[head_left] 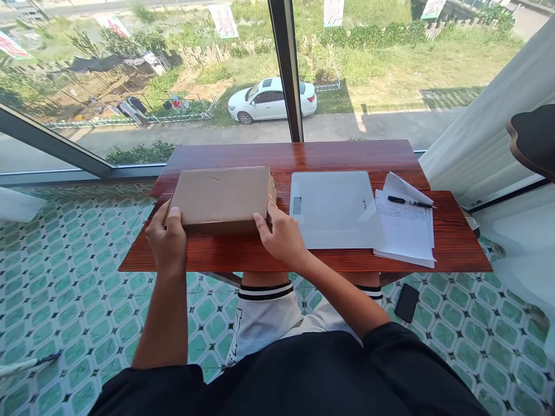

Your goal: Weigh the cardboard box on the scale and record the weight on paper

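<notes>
A flat brown cardboard box (222, 196) lies on the left half of a red-brown wooden table (303, 156). My left hand (167, 240) grips the box's near left corner, thumb on top. My right hand (281, 234) holds its near right corner, fingers against the side. To the right of the box a white flat scale (336, 208) with a small display rests on the table. Beyond it lie written paper sheets (405, 228) with a black pen (410, 201) on top.
A black phone (406, 302) lies on the green patterned floor tiles under the table's right side. A large window with a dark frame post (286, 69) stands behind the table. White curtain (477, 133) hangs at right. A pen-like object (30, 363) lies on the floor at left.
</notes>
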Tool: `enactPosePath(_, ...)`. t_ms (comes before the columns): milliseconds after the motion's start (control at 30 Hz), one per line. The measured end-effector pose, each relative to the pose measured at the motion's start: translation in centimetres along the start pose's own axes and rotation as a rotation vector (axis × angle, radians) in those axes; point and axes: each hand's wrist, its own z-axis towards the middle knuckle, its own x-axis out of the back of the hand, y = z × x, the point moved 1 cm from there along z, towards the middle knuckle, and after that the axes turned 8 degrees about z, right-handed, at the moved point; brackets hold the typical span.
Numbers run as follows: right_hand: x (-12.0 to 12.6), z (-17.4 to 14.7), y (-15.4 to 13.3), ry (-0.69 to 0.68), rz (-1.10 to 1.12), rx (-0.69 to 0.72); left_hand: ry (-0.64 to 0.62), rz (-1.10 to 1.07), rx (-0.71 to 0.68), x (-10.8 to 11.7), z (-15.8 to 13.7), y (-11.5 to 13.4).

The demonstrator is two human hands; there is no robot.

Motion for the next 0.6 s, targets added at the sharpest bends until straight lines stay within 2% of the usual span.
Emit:
enactPosePath(167, -0.2, 0.0, 0.5, -0.012, -0.002, -0.026, -0.006, 0.005, 0.068, -0.6, -0.5, 0.2)
enactPosePath(300, -0.4, -0.1, 0.8, -0.013, 0.006, -0.036, -0.011, 0.006, 0.062, -0.9, -0.5, -0.1)
enactPosePath(467, -0.6, -0.1, 1.1, -0.001, 0.014, -0.031, 0.092, 0.047, 0.047, -1.8, -0.1, -1.0)
enactPosePath(600, -0.7, -0.1, 0.9, -0.012, 0.008, -0.035, 0.098, 0.046, 0.047, -2.3, 0.1, -1.4)
